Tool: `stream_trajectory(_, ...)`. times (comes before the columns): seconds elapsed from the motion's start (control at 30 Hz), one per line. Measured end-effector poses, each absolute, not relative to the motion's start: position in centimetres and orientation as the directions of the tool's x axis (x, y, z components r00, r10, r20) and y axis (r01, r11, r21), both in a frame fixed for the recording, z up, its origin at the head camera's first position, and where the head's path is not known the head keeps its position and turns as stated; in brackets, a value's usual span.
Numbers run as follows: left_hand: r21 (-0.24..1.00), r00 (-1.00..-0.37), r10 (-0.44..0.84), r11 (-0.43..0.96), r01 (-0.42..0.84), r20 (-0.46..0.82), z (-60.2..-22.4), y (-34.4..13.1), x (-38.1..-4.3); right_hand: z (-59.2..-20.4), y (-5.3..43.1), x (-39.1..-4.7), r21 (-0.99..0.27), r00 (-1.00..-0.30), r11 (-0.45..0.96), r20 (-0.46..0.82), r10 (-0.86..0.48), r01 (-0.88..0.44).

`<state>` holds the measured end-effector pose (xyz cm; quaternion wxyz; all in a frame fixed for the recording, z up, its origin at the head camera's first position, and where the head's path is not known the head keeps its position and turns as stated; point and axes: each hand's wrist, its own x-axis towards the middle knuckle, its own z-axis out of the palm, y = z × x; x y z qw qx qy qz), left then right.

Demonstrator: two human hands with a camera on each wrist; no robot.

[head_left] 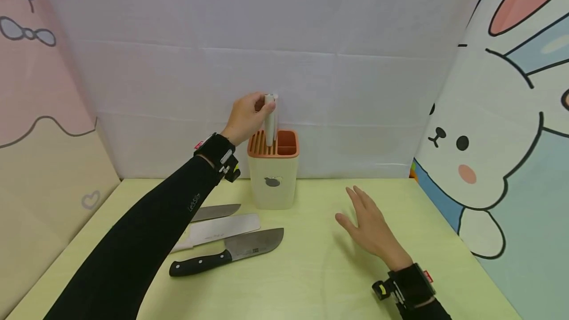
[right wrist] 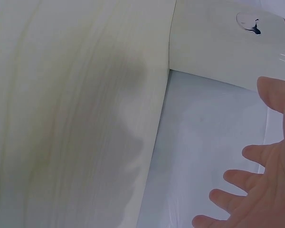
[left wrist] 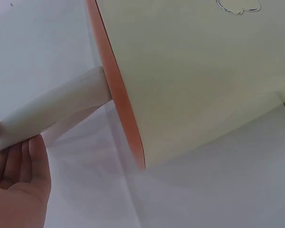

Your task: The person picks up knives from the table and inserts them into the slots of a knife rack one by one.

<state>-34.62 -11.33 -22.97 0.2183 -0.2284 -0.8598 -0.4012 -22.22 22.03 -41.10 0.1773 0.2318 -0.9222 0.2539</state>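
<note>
A white handle (head_left: 269,125) stands upright out of the slotted orange top of a cream knife block (head_left: 272,184). My left hand (head_left: 249,116) grips that handle near its upper end, thumb on one side and fingers on the other. In the left wrist view the white handle (left wrist: 57,109) meets the orange rim; whatever lies below it is hidden in the block. A second pale handle shows partly behind the first. My right hand (head_left: 371,228) hovers over the table to the right of the block, fingers spread and holding nothing.
Three knives lie left of and in front of the block: a black-handled knife (head_left: 226,253), a white-handled cleaver (head_left: 224,228) and a knife with a grey blade (head_left: 218,211), its handle hidden by my left arm. A white sheet (head_left: 355,88) hangs behind the table.
</note>
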Motion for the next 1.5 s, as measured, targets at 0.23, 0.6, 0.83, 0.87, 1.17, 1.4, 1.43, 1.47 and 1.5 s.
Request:
stream_trajectory(0.23, 0.646, -0.832, 0.211, 0.543, 0.537, 0.514, -23.2, -11.3, -34.7, -41.0, 22.1, -22.1, -0.411, -0.84, 0.755, 0.426, -0.337, -0.511)
stream_trajectory(0.6, 0.672, -0.846, 0.223, 0.524, 0.523, 0.484, -23.9, -11.7, -34.3, -41.0, 22.1, -22.1, -0.43, -0.852, 0.75, 0.397, -0.342, -0.502)
stream_trajectory(0.83, 0.684, -0.854, 0.246, 0.516, 0.516, 0.459, -24.5, -12.2, -34.0, -41.0, 22.2, -22.2, -0.424, -0.845, 0.748, 0.408, -0.344, -0.51)
stream_trajectory(0.87, 0.685, -0.853, 0.252, 0.512, 0.518, 0.457, -24.7, -12.3, -34.0, -41.0, 22.2, -22.2, -0.422, -0.846, 0.751, 0.408, -0.344, -0.509)
stream_trajectory(1.17, 0.657, -0.836, 0.28, 0.52, 0.545, 0.472, -25.8, -13.6, -33.4, -40.9, 22.2, -22.2, -0.425, -0.844, 0.747, 0.413, -0.343, -0.512)
stream_trajectory(1.4, 0.591, -0.798, 0.303, 0.546, 0.594, 0.521, -26.4, -14.8, -31.3, -41.1, 22.2, -22.2, -0.419, -0.832, 0.74, 0.434, -0.345, -0.526)
stream_trajectory(1.43, 0.581, -0.793, 0.308, 0.55, 0.599, 0.526, -26.6, -14.9, -30.9, -41.1, 22.2, -22.2, -0.418, -0.832, 0.741, 0.435, -0.345, -0.526)
stream_trajectory(1.47, 0.569, -0.788, 0.312, 0.558, 0.604, 0.53, -26.7, -15.0, -30.6, -41.1, 22.2, -22.3, -0.418, -0.834, 0.743, 0.431, -0.345, -0.523)
stream_trajectory(1.5, 0.553, -0.782, 0.32, 0.566, 0.611, 0.536, -26.9, -15.2, -30.2, -41.1, 22.2, -22.2, -0.43, -0.842, 0.743, 0.421, -0.337, -0.513)
